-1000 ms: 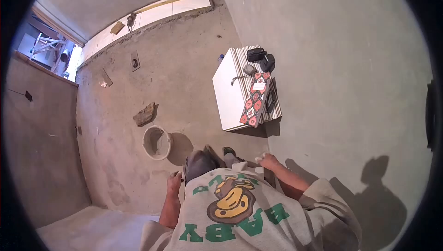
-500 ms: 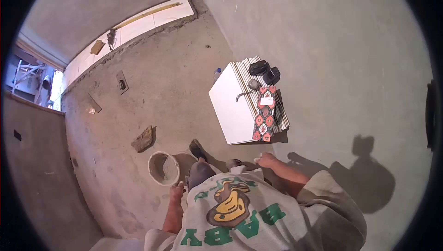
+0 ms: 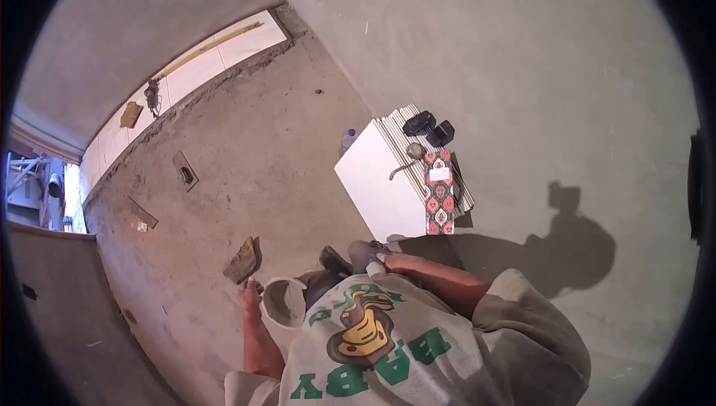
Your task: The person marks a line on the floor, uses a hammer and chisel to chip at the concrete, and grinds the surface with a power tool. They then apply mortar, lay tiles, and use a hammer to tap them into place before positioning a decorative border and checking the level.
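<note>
My left hand (image 3: 252, 292) reaches down with its fingers apart, close to the lower end of a rough brown, flat chunk (image 3: 242, 260) on the concrete floor. Right beside this hand stands a whitish bucket (image 3: 284, 302), its inside coated grey and its lower side partly hidden by my shirt. My right hand (image 3: 386, 262) is curled in front of my bent knee. A small white piece (image 3: 376, 270) shows at its fingers, and I cannot tell what it is.
A stack of white tiles (image 3: 384, 189) leans by the right wall, bearing a red-and-black patterned box (image 3: 440, 193) and black items (image 3: 419, 124). A plastic bottle (image 3: 348, 139) stands behind. Trowels (image 3: 186, 172) lie leftward; white tiles (image 3: 253, 42) line the far wall.
My left hand has moved forward to the brown chunk, past the bucket's rim. My right hand has drawn left to my knee. My body has lowered and the view has shifted.
</note>
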A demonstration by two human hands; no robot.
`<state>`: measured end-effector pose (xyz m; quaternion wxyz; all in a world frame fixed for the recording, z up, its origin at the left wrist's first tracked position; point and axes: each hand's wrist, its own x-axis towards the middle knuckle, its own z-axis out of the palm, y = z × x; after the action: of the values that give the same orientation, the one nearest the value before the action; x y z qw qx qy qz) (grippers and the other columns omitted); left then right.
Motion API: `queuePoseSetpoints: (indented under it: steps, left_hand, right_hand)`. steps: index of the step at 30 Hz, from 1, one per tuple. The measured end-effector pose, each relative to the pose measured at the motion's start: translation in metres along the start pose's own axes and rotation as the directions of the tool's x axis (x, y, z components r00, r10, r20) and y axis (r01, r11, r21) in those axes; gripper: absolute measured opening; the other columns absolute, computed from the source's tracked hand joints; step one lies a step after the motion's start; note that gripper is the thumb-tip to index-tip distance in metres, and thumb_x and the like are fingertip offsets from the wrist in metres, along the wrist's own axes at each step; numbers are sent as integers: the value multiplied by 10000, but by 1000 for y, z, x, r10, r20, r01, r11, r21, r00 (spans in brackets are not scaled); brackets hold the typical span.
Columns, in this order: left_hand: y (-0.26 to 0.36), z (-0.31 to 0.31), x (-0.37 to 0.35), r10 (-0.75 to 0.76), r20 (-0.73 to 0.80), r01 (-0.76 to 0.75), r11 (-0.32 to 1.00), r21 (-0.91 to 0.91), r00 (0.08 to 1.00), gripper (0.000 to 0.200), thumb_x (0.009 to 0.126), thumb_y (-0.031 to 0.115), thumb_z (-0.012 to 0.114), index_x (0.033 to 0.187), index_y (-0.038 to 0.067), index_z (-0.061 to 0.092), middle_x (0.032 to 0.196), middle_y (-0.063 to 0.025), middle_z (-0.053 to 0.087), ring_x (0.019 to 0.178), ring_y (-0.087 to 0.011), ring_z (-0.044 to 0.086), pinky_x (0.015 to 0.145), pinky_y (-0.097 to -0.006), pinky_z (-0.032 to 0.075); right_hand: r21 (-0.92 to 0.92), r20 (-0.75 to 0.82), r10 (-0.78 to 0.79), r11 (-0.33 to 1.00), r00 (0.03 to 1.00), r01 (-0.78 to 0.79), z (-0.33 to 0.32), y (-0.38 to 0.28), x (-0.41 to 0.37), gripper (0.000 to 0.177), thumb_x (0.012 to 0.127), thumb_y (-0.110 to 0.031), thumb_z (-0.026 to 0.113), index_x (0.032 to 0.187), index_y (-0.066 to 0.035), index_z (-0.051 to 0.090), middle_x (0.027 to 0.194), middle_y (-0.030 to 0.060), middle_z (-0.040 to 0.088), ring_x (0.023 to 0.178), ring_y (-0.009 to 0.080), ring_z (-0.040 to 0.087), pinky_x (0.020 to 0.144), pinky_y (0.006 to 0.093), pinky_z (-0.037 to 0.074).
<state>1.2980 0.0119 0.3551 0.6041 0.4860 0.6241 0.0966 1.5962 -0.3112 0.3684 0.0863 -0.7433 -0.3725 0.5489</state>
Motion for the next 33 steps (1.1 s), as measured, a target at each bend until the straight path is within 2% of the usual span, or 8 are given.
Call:
queuePoseSetpoints:
  steps: [5, 9, 12, 14, 19, 23, 28, 33]
  left_hand:
    - [-37, 8, 13, -28, 312, -6, 994, 107, 950, 282, 800, 297, 590, 899, 39, 645, 771, -51, 617, 712, -153, 561, 627, -294, 450]
    - [-98, 11, 63, 394, 521, -551, 814, 184, 757, 280, 810, 254, 562, 957, 27, 635, 840, -79, 633, 736, -162, 588, 649, -310, 476]
    - [-78, 12, 86, 204, 578, -467, 811, 353, 790, 299, 822, 272, 552, 984, 31, 624, 859, -88, 627, 712, -161, 598, 584, -313, 473]
    - [-27, 21, 94, -261, 237, 202, 948, 244, 936, 351, 830, 304, 541, 1063, 45, 590, 869, -79, 615, 702, -159, 597, 535, -303, 443]
    - [77, 36, 137, -227, 92, 193, 940, 281, 970, 416, 835, 373, 531, 1141, 91, 537, 915, -53, 601, 728, -149, 601, 535, -266, 407]
    - [172, 64, 149, -313, 46, 281, 900, 333, 949, 438, 827, 413, 537, 1141, 107, 542, 951, -60, 599, 799, -168, 604, 594, -319, 422]
    - [250, 105, 203, -321, 125, 239, 868, 435, 939, 485, 842, 422, 523, 1205, 102, 502, 1024, -67, 598, 874, -189, 598, 686, -342, 425]
    - [326, 173, 249, -298, 202, 157, 842, 516, 933, 523, 846, 438, 521, 1242, 100, 474, 1075, -66, 593, 935, -193, 588, 731, -334, 419]
  right_hand:
    - [46, -88, 40, 998, 995, -36, -27, -18, 24, 419, 841, -271, 497, 1172, -15, 513, 1009, 234, 608, 958, 365, 592, 790, 457, 455]
    - [179, -163, 60, 983, 985, -30, -45, -19, 43, 580, 830, -363, 538, 1340, -131, 388, 1210, 247, 512, 1088, 362, 528, 894, 406, 421]
    - [163, -151, 95, 984, 984, -70, -90, -45, 47, 597, 833, -356, 530, 1351, -107, 368, 1230, 248, 494, 1128, 361, 499, 912, 414, 407]
    - [188, -155, 77, 981, 985, -47, -108, -43, 67, 592, 831, -390, 529, 1339, -118, 392, 1217, 246, 505, 1121, 369, 501, 915, 420, 405]
    - [196, -56, 149, 971, 987, -136, -183, -64, 122, 611, 824, -440, 525, 1308, -81, 426, 1217, 252, 503, 1144, 358, 485, 934, 409, 388]
    - [357, -180, -37, 929, 983, 100, -206, -44, 184, 620, 818, -498, 498, 1214, -21, 506, 1195, 257, 516, 1143, 358, 485, 929, 422, 387]
    - [292, -142, 328, 916, 934, -277, -286, -47, 209, 548, 818, -453, 491, 1112, 4, 567, 1141, 229, 559, 1096, 357, 518, 937, 423, 393]
    - [350, -170, 442, 863, 881, -365, -306, -21, 210, 525, 808, -446, 500, 1059, 5, 594, 1062, 225, 597, 1029, 354, 562, 892, 434, 430]
